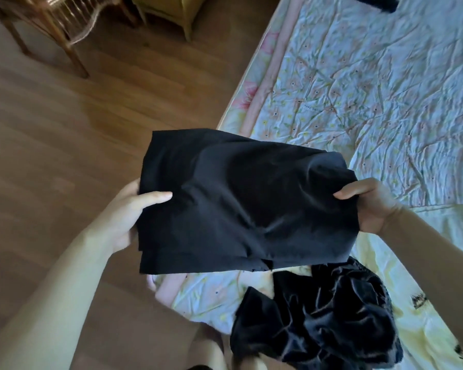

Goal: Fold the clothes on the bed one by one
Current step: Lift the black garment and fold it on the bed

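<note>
A folded black garment [241, 204] hangs in the air over the bed's left edge, held between both hands. My left hand [128, 212] grips its left side, thumb on top and fingers hidden underneath. My right hand [371, 206] pinches its right side, thumb on top. Below it a crumpled shiny black garment [323, 316] lies on the bed near the front edge. A pale yellow garment [422, 311] with dark print is spread under and to the right of that heap.
The bed [371, 84] with a wrinkled floral quilt fills the right side; a dark item [377, 2] lies at its far end. Wooden floor [64, 156] lies to the left, with a wooden chair [51, 25] and a yellow-green stool [171, 12] at the back.
</note>
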